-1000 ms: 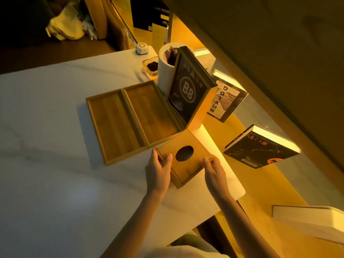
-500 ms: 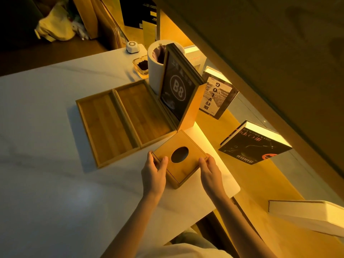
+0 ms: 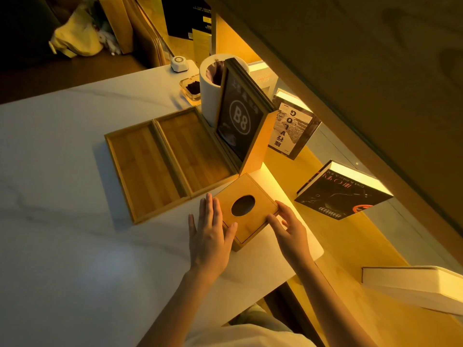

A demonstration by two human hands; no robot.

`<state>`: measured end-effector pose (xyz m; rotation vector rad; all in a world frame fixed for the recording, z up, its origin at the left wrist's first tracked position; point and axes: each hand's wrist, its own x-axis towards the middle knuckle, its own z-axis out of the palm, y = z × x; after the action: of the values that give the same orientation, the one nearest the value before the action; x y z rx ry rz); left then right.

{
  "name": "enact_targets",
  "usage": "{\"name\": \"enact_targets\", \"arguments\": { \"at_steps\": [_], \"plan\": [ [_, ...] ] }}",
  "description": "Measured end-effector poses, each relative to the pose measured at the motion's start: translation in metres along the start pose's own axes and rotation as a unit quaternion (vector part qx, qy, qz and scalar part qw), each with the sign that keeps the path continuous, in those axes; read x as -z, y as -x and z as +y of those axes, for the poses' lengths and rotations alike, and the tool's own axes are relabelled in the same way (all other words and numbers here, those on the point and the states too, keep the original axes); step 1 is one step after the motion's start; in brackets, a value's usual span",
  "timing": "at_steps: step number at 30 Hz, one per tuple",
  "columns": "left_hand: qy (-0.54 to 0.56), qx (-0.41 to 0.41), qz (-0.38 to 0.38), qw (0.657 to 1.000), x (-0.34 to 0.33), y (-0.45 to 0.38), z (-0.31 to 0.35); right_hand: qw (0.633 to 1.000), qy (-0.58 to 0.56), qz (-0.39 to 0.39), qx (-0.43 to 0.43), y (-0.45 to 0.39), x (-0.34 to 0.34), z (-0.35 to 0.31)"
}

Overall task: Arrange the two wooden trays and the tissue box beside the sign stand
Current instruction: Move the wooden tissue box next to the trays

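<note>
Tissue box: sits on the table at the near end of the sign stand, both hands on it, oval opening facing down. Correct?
Not quite. Head view shows the tissue box with its oval opening facing up. The rest holds: left hand, right hand, sign stand, table.

Both forearms were bare to the frame's lower edge, with no sleeve, watch or ring visible; the left hand [image 3: 209, 240] and right hand [image 3: 290, 232] were ungloved; a pale garment [image 3: 250, 338] covered the torso.

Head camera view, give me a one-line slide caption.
Both hands steady the wooden tissue box beside two trays and the B8 sign stand.
</note>
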<state>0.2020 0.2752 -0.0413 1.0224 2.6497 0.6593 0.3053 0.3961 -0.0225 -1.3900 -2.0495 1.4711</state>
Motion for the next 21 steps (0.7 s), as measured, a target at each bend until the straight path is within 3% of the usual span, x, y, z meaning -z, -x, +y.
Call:
{"name": "enact_targets", "arguments": {
  "at_steps": [6,15,18,21],
  "plan": [
    [-0.018,-0.034,-0.070,0.997,0.006,-0.011,-0.012,1.000,-0.008,0.027,-0.013,0.007,-0.007,0.002],
    [-0.003,-0.047,-0.097,0.994,0.011,-0.015,-0.017,0.999,-0.014,0.045,-0.019,0.014,-0.014,0.004],
    [-0.031,-0.044,-0.105,0.993,0.014,-0.017,-0.017,0.998,0.042,0.052,-0.008,0.015,-0.016,0.006],
    [-0.046,-0.065,-0.089,0.993,0.018,-0.014,-0.021,0.984,0.138,0.083,0.074,0.025,-0.024,0.005]
  ]
}}
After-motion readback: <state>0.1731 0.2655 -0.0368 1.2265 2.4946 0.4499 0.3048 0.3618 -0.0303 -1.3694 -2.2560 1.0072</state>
